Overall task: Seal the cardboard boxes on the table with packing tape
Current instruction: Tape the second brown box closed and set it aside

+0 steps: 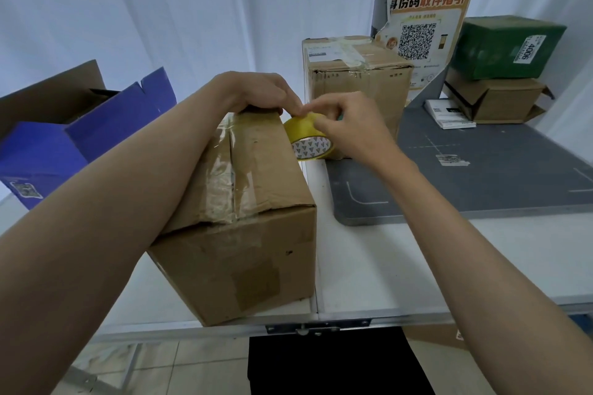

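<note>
Right now the fingers (296, 111) of the left hand (256, 91) are pinching at the yellow edge of the tape roll (309, 139), apparently at the loose end of the tape, while the rest of that hand is resting curled on the far top edge of the near cardboard box (244, 212), likely to keep it from sliding. The right hand (348, 127) is gripping the same roll from the other side, its fingers curled over the rim and thumb tucked behind, so the roll is being held upright just beyond the box's far right corner, at lid height. Judging by this, the person is freeing or anchoring the tape end at that far edge, ready to draw a strip toward themselves along the centre seam, where some wrinkled clear tape is already lying. The box is sitting at the front of the white counter (385, 266), its near corner overhanging the edge. Behind the roll a second brown box (356, 74) is standing, already crossed with tape. To the right of the near box a grey mat (481, 170) is lying on the counter; to its left an open blue carton (64, 144) is standing with flaps up.
</note>
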The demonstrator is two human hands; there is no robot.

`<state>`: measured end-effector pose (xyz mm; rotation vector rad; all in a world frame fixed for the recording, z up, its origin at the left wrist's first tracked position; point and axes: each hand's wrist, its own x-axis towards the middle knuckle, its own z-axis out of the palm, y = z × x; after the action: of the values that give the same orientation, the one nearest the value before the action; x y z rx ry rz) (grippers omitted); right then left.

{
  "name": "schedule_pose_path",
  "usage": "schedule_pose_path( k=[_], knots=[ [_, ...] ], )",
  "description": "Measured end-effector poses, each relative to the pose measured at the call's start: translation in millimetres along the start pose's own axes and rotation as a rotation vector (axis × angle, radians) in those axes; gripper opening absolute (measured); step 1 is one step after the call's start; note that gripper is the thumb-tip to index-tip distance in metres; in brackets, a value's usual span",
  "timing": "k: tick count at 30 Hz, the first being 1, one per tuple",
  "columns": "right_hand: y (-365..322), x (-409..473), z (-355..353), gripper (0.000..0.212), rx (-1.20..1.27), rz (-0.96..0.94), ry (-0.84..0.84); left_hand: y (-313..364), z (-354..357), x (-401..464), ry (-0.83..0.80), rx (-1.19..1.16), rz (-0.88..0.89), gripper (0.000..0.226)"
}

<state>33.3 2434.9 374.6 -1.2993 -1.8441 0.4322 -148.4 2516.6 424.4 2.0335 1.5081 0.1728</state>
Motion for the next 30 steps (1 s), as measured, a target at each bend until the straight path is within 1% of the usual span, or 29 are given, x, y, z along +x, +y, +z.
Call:
schedule_pose_path(
  k=[1, 2, 3, 4, 6, 8, 10, 12, 14, 15, 16, 19, 22, 25, 30],
  knots=[
    [3.5, 3.1, -3.3, 0.036, -0.096, 0.02, 0.001, 0.0, 0.8, -0.8, 0.005, 0.013, 0.031, 0.012],
    [6.6, 6.1, -6.1, 0.044, -0.197, 0.06, -0.037, 0.4, 1.5, -1.7, 0.009, 0.038, 0.076, 0.012],
    [9.3, 8.5, -8.2, 0.05, -0.269, 0.113, -0.104, 2.1, 2.2, -3.1, 0.015, 0.075, 0.126, 0.013],
    [12.4, 10.1, -9.5, 0.052, -0.301, 0.159, -0.179, 4.7, 2.7, -4.8, 0.017, 0.114, 0.174, 0.015],
    [18.1, 9.5, -11.0, 0.041, -0.28, 0.191, -0.297, 11.9, 2.3, -7.6, 0.009, 0.168, 0.246, 0.015],
    [24.7, 3.9, -12.9, 0.023, -0.13, 0.178, -0.321, 20.0, 2.2, -8.4, -0.01, 0.189, 0.32, 0.013],
    [31.7, -6.3, -16.0, 0.022, 0.119, 0.185, -0.253, 28.3, 4.7, -7.3, 0.012, 0.162, 0.393, 0.011],
    [39.1, -17.5, -19.7, 0.022, 0.304, 0.21, -0.14, 36.0, 7.5, -5.6, 0.139, 0.099, 0.439, 0.013],
    [45.2, -28.9, -21.9, 0.024, 0.427, 0.225, -0.057, 44.5, 6.6, -5.9, 0.256, 0.032, 0.394, 0.02],
    [47.1, -33.7, -22.8, 0.024, 0.478, 0.234, -0.033, 48.2, 5.1, -6.6, 0.25, 0.013, 0.344, 0.025],
    [47.9, -37.9, -23.8, 0.022, 0.523, 0.243, -0.014, 51.9, 4.2, -7.8, 0.205, 0.01, 0.299, 0.029],
    [46.2, -45.8, -24.5, 0.021, 0.604, 0.242, 0.018, 63.6, 7.1, -14.9, 0.057, 0.058, 0.249, 0.039],
    [43.2, -48.7, -23.7, 0.027, 0.65, 0.232, 0.043, 74.3, 13.0, -22.8, 0.039, 0.041, 0.258, 0.042],
    [41.9, -50.0, -22.3, 0.034, 0.677, 0.228, 0.075, 82.3, 16.7, -29.5, 0.12, 0.041, 0.277, 0.036],
    [39.3, -49.0, -18.5, 0.033, 0.692, 0.261, 0.153, 93.4, 27.5, -33.8, 0.353, 0.097, 0.306, 0.032]
  ],
)
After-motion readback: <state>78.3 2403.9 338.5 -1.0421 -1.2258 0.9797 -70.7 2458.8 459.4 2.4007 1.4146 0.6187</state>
